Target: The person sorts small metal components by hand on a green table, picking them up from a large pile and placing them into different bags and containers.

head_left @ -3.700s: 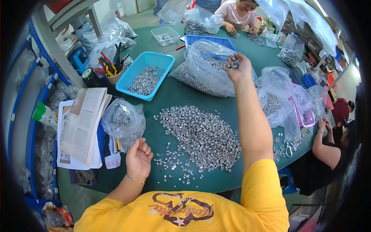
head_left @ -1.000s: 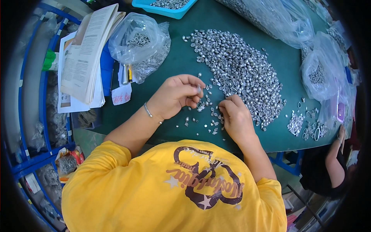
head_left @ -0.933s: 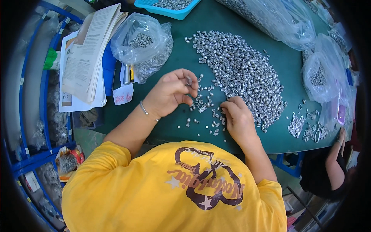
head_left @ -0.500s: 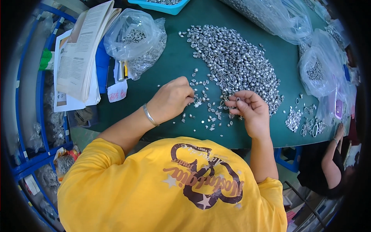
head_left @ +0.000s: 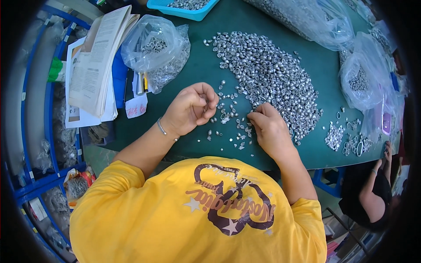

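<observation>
My left hand [head_left: 191,108] is turned partly palm up over the green table, its fingers curled in. A small dark silver metal piece [head_left: 206,106] shows between thumb and fingers. At the near left edge of a big heap of small silver oval metal pieces [head_left: 272,70], my right hand [head_left: 269,128] points down, thumb and fingertips pinched together; whatever they hold is hidden. Between the two hands lie loose oval pieces [head_left: 240,126], some hollow like small cups, and a few flat bright scraps [head_left: 236,145].
Clear plastic bags of metal parts [head_left: 153,57] stand at left beside papers [head_left: 94,65]. A blue basket [head_left: 199,14] sits at the far edge. More bags [head_left: 359,83] and small piles [head_left: 335,136] lie at right. Another person's arm [head_left: 372,197] rests near the right table edge.
My left hand has lifted slightly and rolled from knuckles up to palm partly up. My right hand has turned over and moved left, fingertips now down at the loose pieces.
</observation>
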The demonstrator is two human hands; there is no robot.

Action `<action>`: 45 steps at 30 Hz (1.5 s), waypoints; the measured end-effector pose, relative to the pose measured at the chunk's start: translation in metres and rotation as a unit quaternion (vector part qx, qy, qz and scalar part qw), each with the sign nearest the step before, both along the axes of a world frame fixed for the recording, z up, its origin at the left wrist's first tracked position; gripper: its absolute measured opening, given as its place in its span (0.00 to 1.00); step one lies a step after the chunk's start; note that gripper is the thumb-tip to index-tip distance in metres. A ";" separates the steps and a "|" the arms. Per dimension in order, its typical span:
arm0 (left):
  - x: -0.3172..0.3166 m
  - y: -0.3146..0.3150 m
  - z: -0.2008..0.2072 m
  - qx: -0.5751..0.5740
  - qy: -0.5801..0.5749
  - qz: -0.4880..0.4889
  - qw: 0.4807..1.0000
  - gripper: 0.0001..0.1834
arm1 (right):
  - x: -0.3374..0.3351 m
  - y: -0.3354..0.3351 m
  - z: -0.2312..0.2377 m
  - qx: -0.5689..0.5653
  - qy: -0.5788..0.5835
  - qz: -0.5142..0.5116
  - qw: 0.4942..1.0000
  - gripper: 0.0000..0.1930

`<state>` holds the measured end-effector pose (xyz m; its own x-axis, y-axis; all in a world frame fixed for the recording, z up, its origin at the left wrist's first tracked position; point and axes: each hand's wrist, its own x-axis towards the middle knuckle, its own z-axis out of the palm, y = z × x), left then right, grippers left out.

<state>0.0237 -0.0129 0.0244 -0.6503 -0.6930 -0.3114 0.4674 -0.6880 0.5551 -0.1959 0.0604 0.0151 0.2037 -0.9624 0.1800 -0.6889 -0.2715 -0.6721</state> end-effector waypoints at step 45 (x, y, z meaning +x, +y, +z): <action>-0.054 0.009 -0.002 -0.386 -0.355 -0.098 0.846 0.06 | -0.027 0.001 -0.002 0.028 0.016 -0.144 0.989 0.04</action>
